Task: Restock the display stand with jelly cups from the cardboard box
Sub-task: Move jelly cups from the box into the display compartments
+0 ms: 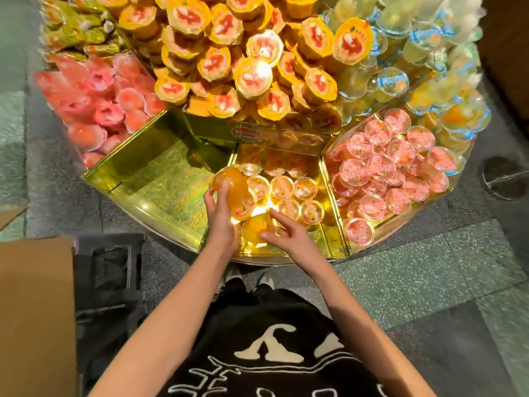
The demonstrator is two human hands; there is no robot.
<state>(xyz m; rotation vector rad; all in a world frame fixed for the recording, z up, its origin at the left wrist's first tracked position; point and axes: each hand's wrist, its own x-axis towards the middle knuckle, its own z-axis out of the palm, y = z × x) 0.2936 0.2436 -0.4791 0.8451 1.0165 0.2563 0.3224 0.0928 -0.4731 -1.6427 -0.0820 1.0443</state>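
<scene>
My left hand grips a stack of orange jelly cups lying on its side over the middle gold compartment of the round display stand. My right hand is beside it, fingers spread and touching another orange jelly cup at the compartment's front. Several orange cups stand upright, lids up, behind the hands. A corner of the cardboard box shows at the lower left; its inside is out of view.
The left gold compartment holds nothing. The right one is full of pink-lidded cups. Yellow cups, pink cups and pale bottles fill the upper tiers. A black cart stands between box and stand.
</scene>
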